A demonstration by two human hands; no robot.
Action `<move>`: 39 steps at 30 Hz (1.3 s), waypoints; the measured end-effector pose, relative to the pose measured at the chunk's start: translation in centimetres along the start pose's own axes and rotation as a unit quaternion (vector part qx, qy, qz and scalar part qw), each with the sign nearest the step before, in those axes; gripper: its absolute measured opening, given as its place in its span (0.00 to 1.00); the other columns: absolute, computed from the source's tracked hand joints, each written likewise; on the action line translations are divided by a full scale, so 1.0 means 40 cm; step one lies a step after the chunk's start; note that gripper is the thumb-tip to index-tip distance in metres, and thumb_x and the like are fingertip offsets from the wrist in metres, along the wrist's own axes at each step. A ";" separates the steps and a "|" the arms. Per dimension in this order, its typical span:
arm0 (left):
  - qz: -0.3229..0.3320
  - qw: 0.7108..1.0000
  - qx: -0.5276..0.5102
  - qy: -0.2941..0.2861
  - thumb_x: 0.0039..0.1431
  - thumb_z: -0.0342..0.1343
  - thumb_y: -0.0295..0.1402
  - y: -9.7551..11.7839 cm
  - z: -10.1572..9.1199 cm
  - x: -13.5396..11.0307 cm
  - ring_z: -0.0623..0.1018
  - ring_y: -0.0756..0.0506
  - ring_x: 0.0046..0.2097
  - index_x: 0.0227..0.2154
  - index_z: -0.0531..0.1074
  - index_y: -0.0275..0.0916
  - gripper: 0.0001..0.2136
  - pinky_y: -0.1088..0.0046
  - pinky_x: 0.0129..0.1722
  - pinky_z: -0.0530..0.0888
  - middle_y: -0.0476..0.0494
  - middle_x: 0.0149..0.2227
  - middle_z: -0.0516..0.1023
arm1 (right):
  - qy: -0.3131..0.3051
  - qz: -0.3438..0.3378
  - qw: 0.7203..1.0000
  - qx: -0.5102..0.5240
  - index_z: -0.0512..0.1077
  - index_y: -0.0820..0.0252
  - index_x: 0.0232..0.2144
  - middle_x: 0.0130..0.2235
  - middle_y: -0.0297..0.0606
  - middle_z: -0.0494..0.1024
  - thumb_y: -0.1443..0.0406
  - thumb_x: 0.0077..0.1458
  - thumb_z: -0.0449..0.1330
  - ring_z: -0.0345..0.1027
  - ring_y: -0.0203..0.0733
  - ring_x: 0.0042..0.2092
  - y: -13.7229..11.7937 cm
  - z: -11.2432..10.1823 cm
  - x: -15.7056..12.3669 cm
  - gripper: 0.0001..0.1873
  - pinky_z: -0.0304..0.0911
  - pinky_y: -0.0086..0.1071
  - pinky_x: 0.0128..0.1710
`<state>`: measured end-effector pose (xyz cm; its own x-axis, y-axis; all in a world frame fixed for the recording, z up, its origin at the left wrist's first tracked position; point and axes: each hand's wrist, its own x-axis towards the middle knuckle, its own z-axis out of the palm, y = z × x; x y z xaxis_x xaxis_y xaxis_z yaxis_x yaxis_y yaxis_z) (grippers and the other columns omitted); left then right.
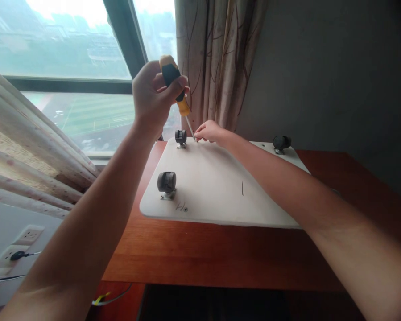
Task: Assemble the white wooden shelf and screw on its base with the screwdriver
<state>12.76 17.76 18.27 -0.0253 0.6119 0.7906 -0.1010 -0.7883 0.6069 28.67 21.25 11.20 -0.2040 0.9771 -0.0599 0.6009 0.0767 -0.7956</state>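
My left hand (155, 96) is wrapped round the black and yellow handle of a screwdriver (176, 87), held tilted above a white board (217, 183). The metal tip comes down at the board's far edge, just right of a black caster wheel (180, 137). My right hand (208, 131) is closed in a pinch at that same spot by the tip; what it pinches is too small to see. Two more casters show on the board: one near the front left corner (167, 182) and one at the far right (282, 142).
The board lies on a red-brown wooden table (193, 254). A patterned curtain (217, 62) and a grey wall stand behind it, a window to the left. A wall socket (19, 249) with a plugged cable sits low at the left.
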 end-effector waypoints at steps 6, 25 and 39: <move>-0.014 1.000 0.003 0.002 0.47 0.75 0.40 -0.011 0.020 0.009 0.82 0.47 0.33 0.34 0.74 0.43 0.17 0.65 0.39 0.83 0.51 0.31 0.81 | 0.001 -0.021 0.999 -0.037 0.79 0.64 0.35 0.33 0.39 0.82 0.73 0.48 0.68 0.69 0.34 0.31 -0.024 -0.025 -0.019 0.09 0.63 0.25 0.32; 0.004 0.998 0.061 -0.033 0.53 0.72 0.38 -0.125 0.020 0.038 0.82 0.47 0.35 0.35 0.74 0.43 0.13 0.64 0.37 0.82 0.50 0.34 0.82 | 0.316 0.143 0.919 0.186 0.76 0.49 0.35 0.31 0.35 0.67 0.52 0.47 0.69 0.55 0.37 0.27 0.583 -0.463 -0.549 0.15 0.49 0.34 0.23; -0.008 0.998 0.058 -0.011 0.50 0.73 0.36 -0.122 0.028 0.030 0.82 0.47 0.33 0.35 0.76 0.44 0.13 0.65 0.38 0.83 0.49 0.32 0.81 | 0.389 0.342 0.835 0.185 0.72 0.47 0.31 0.49 0.48 0.79 0.60 0.49 0.60 0.73 0.53 0.56 0.535 -0.368 -0.549 0.04 0.72 0.37 0.42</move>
<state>14.35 22.26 16.35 -0.0022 0.6245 0.7810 0.0143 -0.7809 0.6245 57.38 4.35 4.37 0.7392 0.6118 -0.2815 0.0619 -0.4780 -0.8762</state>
